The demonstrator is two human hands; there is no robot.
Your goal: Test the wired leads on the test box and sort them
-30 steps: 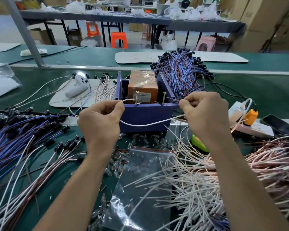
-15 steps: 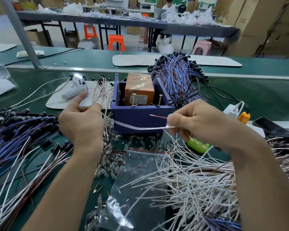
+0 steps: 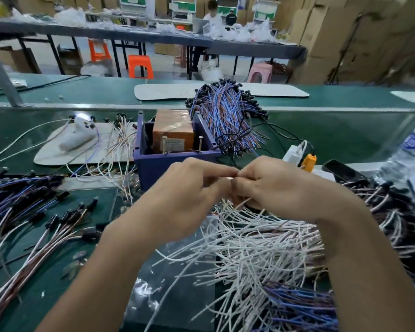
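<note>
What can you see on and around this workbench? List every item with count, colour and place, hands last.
test box: one, purple, bench centre
block: one, orange, inside test box
metal pins: two, silver, box's front edge
white leads: many, white, front right pile
blue leads: bundle, blue and orange, behind box
black-tipped leads: many, blue and brown, left
plastic bag: one, clear, front centre
phone: one, black, right
left hand and right hand: together before box, pinching one pale lead

Test box point(image 3: 173, 164) purple; block point(image 3: 173, 130) inside it orange. Bench point(image 3: 333, 130) green. Loose leads point(image 3: 261, 248) white, some pinkish-brown. Lead bundle point(image 3: 225, 116) blue, purple, black tips. Stool point(image 3: 140, 67) orange, another stool point(image 3: 259, 73) pink.
</note>
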